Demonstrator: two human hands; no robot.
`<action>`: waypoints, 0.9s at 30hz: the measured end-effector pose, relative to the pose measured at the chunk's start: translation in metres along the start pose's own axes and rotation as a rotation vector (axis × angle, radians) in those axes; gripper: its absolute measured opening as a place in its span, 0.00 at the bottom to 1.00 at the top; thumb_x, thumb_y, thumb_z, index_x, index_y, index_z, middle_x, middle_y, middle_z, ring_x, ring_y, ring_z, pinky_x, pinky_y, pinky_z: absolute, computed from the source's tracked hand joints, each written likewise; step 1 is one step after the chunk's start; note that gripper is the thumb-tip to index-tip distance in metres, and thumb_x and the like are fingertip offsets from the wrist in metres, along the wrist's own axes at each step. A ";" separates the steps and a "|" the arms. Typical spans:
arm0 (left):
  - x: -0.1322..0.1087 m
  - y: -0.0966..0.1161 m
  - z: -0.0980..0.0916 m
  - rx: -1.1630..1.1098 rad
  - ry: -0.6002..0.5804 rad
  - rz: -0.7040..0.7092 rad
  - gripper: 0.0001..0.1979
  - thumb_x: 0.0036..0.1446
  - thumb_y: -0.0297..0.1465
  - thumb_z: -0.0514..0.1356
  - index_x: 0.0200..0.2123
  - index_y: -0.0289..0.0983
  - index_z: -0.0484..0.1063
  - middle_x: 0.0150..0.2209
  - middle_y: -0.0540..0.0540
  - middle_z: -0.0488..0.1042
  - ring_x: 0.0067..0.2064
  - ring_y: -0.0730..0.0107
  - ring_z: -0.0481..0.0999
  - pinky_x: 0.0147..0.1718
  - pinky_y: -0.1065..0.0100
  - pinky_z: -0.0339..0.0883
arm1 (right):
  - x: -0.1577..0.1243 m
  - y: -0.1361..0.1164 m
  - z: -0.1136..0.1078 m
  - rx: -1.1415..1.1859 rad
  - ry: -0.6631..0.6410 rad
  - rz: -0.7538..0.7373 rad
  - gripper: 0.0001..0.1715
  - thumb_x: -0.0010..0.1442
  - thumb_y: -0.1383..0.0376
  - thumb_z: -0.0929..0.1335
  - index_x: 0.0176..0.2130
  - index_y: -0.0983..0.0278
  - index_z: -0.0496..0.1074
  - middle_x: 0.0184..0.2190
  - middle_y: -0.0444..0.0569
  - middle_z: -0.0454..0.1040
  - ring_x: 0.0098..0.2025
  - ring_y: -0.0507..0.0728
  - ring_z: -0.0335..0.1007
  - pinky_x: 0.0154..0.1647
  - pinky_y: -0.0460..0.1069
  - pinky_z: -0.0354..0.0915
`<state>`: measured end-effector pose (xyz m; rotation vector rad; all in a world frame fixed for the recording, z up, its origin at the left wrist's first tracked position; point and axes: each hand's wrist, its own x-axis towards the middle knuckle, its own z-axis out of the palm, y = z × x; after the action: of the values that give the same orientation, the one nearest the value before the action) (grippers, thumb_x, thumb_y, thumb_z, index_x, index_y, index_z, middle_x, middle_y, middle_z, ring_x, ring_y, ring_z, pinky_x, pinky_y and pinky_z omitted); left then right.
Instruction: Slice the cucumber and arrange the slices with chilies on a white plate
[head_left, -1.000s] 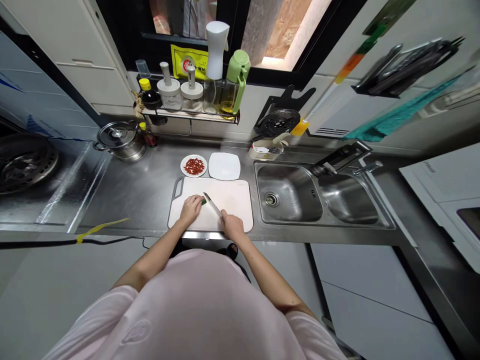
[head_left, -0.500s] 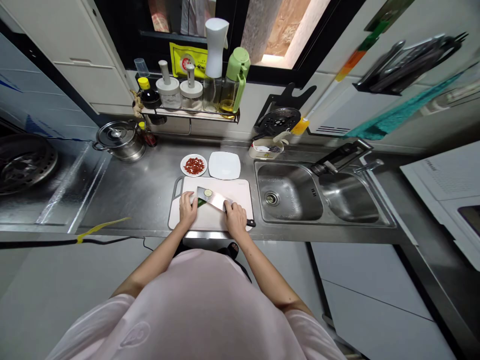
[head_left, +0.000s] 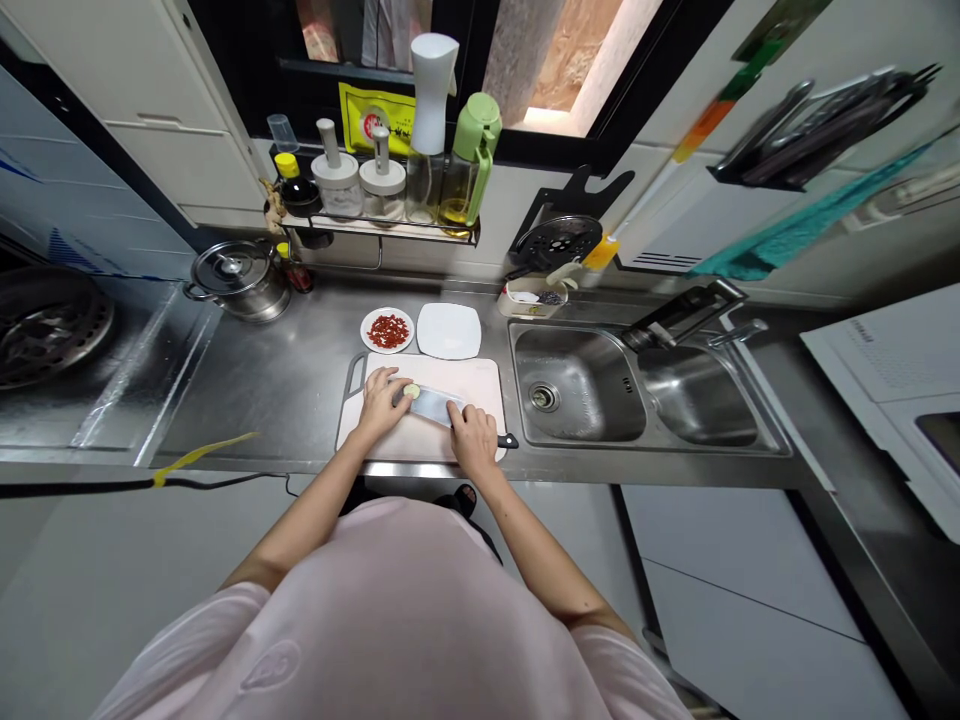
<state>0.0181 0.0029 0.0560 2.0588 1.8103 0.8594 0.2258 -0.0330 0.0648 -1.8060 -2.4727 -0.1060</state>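
A white cutting board (head_left: 480,385) lies on the steel counter in front of me. My right hand (head_left: 472,440) is closed round the handle of a cleaver (head_left: 435,405), whose broad blade lies nearly flat over the board. A pale green slice (head_left: 412,391) rests on the blade near its far end. My left hand (head_left: 381,400) sits at the blade's left end, fingers curled over something I cannot make out.
Behind the board stand a small plate of chopped red chilli (head_left: 388,330) and a bare white square plate (head_left: 448,331). A double sink (head_left: 577,395) lies to the right, a lidded steel pot (head_left: 238,275) to the left, and a rack of bottles (head_left: 382,190) sits under the window.
The cleaver turned from an upright cutting angle to lying flat across the board, with a green slice on it. My left hand shifted up to the blade's end.
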 end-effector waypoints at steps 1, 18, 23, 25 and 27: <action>0.000 0.002 -0.001 -0.016 -0.005 0.003 0.13 0.53 0.36 0.58 0.42 0.43 0.72 0.51 0.44 0.65 0.57 0.57 0.58 0.56 0.55 0.52 | 0.000 0.000 0.000 -0.001 -0.010 -0.002 0.22 0.62 0.68 0.59 0.56 0.58 0.61 0.35 0.52 0.63 0.37 0.57 0.53 0.37 0.51 0.46; 0.030 -0.085 0.033 -0.129 0.155 -0.699 0.10 0.51 0.36 0.58 0.37 0.39 0.70 0.30 0.50 0.74 0.32 0.71 0.72 0.35 0.70 0.61 | -0.005 0.033 0.004 0.034 -0.261 0.243 0.27 0.59 0.65 0.63 0.57 0.58 0.58 0.42 0.52 0.65 0.44 0.58 0.59 0.41 0.50 0.49; 0.045 -0.091 0.039 -0.033 0.123 -0.664 0.10 0.52 0.34 0.58 0.39 0.41 0.69 0.30 0.50 0.74 0.33 0.69 0.72 0.37 0.68 0.60 | -0.003 0.032 0.007 0.057 -0.252 0.247 0.28 0.58 0.65 0.64 0.57 0.58 0.59 0.42 0.52 0.66 0.44 0.58 0.59 0.42 0.50 0.49; 0.049 -0.093 0.040 -0.005 0.121 -0.628 0.10 0.52 0.33 0.57 0.39 0.41 0.68 0.30 0.50 0.74 0.33 0.69 0.72 0.38 0.68 0.59 | -0.003 0.032 0.008 0.064 -0.243 0.247 0.27 0.58 0.65 0.64 0.57 0.58 0.59 0.41 0.51 0.66 0.44 0.58 0.59 0.42 0.50 0.49; 0.052 -0.095 0.040 0.019 0.118 -0.584 0.09 0.53 0.33 0.57 0.39 0.40 0.68 0.30 0.49 0.74 0.34 0.68 0.72 0.39 0.67 0.59 | -0.004 0.030 0.008 0.071 -0.228 0.246 0.27 0.58 0.65 0.64 0.57 0.58 0.59 0.41 0.50 0.66 0.44 0.58 0.59 0.41 0.50 0.49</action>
<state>-0.0327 0.0775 -0.0152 1.3722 2.3059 0.7963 0.2559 -0.0268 0.0566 -2.1813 -2.3292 0.2107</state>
